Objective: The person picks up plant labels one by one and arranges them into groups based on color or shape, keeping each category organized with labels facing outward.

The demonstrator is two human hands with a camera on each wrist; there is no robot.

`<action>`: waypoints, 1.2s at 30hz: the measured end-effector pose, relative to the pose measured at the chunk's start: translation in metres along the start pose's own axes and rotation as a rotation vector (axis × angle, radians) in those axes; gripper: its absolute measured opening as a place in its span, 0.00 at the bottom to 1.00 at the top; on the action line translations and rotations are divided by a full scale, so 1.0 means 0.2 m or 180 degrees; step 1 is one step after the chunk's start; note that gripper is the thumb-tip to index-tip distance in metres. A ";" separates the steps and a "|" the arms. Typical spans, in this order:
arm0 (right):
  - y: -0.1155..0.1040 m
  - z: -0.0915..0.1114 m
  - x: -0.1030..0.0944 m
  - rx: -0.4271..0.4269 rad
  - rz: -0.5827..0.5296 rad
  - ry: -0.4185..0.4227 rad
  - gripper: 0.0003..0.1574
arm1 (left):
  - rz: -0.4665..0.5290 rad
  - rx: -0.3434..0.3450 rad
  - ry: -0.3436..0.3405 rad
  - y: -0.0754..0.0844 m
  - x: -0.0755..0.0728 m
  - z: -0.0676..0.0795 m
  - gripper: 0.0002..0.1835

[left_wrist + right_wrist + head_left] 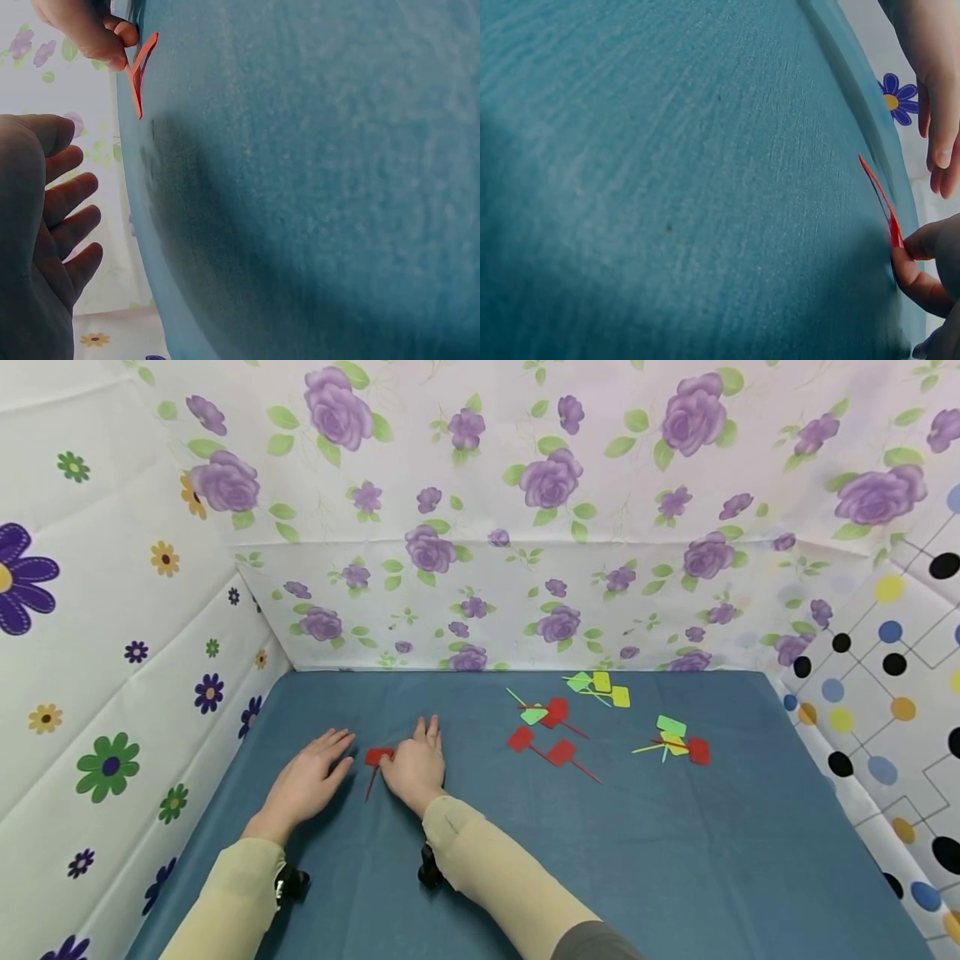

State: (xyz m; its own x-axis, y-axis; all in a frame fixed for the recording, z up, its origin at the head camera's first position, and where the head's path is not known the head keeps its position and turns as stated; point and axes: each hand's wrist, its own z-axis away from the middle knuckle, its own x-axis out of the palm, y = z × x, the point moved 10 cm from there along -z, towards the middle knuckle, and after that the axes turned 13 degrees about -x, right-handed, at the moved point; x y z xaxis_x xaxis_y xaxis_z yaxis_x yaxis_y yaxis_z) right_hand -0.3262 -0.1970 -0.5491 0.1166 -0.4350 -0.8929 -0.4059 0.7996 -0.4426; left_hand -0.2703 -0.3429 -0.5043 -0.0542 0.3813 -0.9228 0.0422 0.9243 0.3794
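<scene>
My right hand is at the left-centre of the table and pinches a small red tag, flat and squarish with a thin tail, like a marker cable tie. In the right wrist view, thumb and forefinger hold the edge of the red tag, and its tail slants away over the cloth. To its left, my left hand hovers above the cloth with fingers spread loosely and holds nothing. The left wrist view shows the left hand apart from the red tag.
Right of the hands lie red tags and a mixed red and green group. Yellow and green tags lie at the back, and another mixed pile farther right. Patterned cloth walls border the blue table.
</scene>
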 end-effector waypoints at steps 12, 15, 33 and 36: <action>0.01 0.02 -0.03 -0.0053 0.0042 0.0008 0.35 | -0.0021 0.0034 -0.0063 0.01 0.00 0.00 0.26; 0.02 0.03 -0.05 -0.0107 0.0026 0.0048 0.33 | -0.0007 0.0051 -0.0103 0.02 0.01 0.00 0.27; 0.20 0.20 -0.31 -0.0577 -0.0674 0.0327 0.20 | -0.0322 0.0556 -0.0738 0.09 0.20 0.07 0.37; 0.24 0.25 -0.36 -0.0636 -0.0786 0.0266 0.19 | -0.0318 0.0582 -0.0776 0.11 0.21 0.08 0.37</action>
State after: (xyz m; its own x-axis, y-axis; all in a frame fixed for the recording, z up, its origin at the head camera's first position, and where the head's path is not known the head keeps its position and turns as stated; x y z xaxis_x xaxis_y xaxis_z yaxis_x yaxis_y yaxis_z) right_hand -0.3090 -0.1072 -0.5104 0.1623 -0.6446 -0.7471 -0.5453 0.5724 -0.6123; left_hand -0.2557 -0.3075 -0.5363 0.1727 0.2528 -0.9520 0.2285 0.9298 0.2884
